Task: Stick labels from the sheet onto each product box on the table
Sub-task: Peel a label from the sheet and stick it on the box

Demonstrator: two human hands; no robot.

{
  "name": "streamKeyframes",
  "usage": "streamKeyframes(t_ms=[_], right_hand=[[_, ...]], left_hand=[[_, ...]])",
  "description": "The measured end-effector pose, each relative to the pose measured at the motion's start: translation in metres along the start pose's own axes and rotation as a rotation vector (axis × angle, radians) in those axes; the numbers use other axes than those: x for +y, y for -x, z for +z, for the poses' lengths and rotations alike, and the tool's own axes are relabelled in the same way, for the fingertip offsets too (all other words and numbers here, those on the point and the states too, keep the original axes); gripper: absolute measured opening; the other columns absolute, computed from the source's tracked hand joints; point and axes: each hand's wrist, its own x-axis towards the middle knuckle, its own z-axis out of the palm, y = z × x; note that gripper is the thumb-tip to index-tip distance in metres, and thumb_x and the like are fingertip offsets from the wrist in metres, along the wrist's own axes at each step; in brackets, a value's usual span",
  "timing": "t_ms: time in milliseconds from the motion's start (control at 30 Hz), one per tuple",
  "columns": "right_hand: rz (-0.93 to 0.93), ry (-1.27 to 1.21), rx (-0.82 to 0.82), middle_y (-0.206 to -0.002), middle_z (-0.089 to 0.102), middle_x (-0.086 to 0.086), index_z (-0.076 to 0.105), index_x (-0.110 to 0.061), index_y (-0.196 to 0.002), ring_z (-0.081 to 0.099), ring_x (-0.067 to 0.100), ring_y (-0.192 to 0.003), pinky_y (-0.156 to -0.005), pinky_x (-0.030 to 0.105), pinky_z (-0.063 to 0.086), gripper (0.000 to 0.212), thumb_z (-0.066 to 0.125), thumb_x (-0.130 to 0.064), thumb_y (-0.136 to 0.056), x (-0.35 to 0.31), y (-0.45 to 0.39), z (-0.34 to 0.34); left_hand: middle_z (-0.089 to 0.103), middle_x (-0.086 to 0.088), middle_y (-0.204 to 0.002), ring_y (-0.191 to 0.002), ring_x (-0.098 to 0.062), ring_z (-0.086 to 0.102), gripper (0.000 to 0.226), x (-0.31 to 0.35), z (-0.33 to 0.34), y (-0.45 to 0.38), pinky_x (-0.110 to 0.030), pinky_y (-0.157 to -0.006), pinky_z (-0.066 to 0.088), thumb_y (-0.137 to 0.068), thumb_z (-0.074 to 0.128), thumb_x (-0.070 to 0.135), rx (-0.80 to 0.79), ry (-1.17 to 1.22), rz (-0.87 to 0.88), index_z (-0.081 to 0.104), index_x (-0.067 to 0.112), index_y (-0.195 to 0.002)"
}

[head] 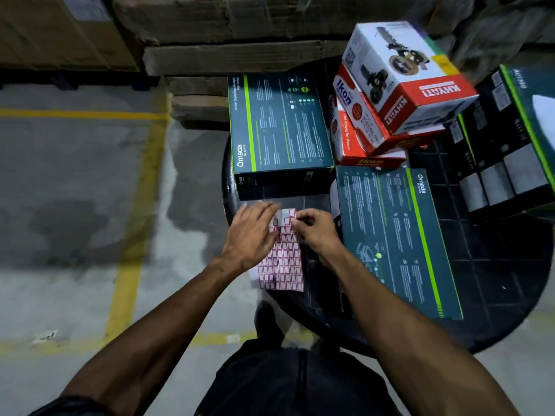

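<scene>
The left hand [250,232] lay flat on the white sheet of small red-bordered rectangular labels [282,259], its fingers nearly straight and spread loosely over the sheet's upper left part, pressing it down rather than gripping it. The right hand [313,231] was curled at the sheet's upper right edge, thumb and forefinger drawn close together in a narrow pinch at a label there; whether a label was already lifted free between the fingertips could not be told.

The label sheet rested on the near left part of the round black table [495,295], just in front of the person. Its long axis ran from the person away toward the boxes, leaning slightly to the right at the far end, and its near end overhung the table's edge. Some cells near the far end looked blank.

Beyond the sheet lay a flat dark teal Omada cardboard box with a green stripe [279,127], its long axis pointing away from the person. A second flat teal Omada box [396,241] lay just right of the right hand, its long axis also running away and tilted somewhat leftward at the far end. Behind it stood a stack of red-and-white Ikon boxes [357,127], with a white-and-red Khyati box [402,73] tilted on top. At the right edge sat a large dark box with green edging [507,139]. Brown cardboard cartons [228,28] were piled behind the table on a grey floor marked with yellow lines [132,223].
</scene>
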Motion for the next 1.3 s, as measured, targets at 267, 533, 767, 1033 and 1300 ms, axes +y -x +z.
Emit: streamKeyframes(t_ms=[267, 533, 767, 1033, 1300], right_hand=[[-0.103, -0.042, -0.066, -0.086, 0.066, 0.003, 0.068, -0.001, -0.096, 0.060, 0.008, -0.075, -0.072, 0.019, 0.052, 0.007, 0.062, -0.002, -0.092, -0.018, 0.035, -0.053], [-0.189, -0.006, -0.125, -0.087, 0.068, 0.001, 0.068, -0.014, -0.087, 0.063, 0.016, -0.085, -0.077, 0.029, 0.054, 0.013, 0.063, -0.003, -0.091, -0.011, 0.061, -0.096], [-0.194, -0.064, -0.110, -0.079, 0.067, 0.009, 0.066, -0.013, -0.079, 0.063, 0.021, -0.073, -0.075, 0.041, 0.058, 0.014, 0.066, -0.001, -0.088, -0.003, 0.075, -0.118], [-0.294, 0.041, -0.100, -0.081, 0.069, 0.002, 0.067, -0.019, -0.078, 0.065, 0.013, -0.073, -0.069, 0.029, 0.057, 0.017, 0.067, -0.004, -0.088, 0.002, 0.084, -0.127], [-0.360, 0.129, -0.098, -0.079, 0.068, -0.006, 0.069, -0.021, -0.081, 0.064, 0.005, -0.072, -0.063, 0.019, 0.051, 0.013, 0.069, -0.010, -0.087, 0.002, 0.092, -0.133]], left_hand=[[0.065, -0.005, -0.120, -0.116, -0.023, 0.056, 0.033, 0.056, -0.014, -0.007, -0.040, -0.106, 0.033, -0.092, 0.052, 0.023, 0.117, 0.225, 0.077, 0.062, 0.011, -0.122], [0.065, -0.006, -0.111, -0.104, -0.017, 0.057, 0.022, 0.106, -0.015, -0.004, -0.022, -0.088, 0.039, -0.095, 0.061, 0.020, 0.151, 0.309, 0.058, 0.066, 0.006, -0.111], [0.066, -0.004, -0.111, -0.099, -0.013, 0.058, 0.025, 0.130, -0.011, 0.002, -0.020, -0.083, 0.040, -0.095, 0.061, 0.023, 0.123, 0.295, -0.016, 0.066, 0.010, -0.116], [0.070, 0.000, -0.104, -0.093, -0.010, 0.064, 0.021, 0.145, -0.015, 0.010, -0.036, -0.086, 0.055, -0.094, 0.061, 0.022, 0.047, 0.363, -0.068, 0.068, 0.014, -0.112], [0.073, 0.001, -0.098, -0.087, -0.008, 0.067, 0.021, 0.154, -0.019, 0.020, -0.038, -0.082, 0.057, -0.094, 0.060, 0.022, 0.039, 0.363, -0.096, 0.070, 0.015, -0.111]])
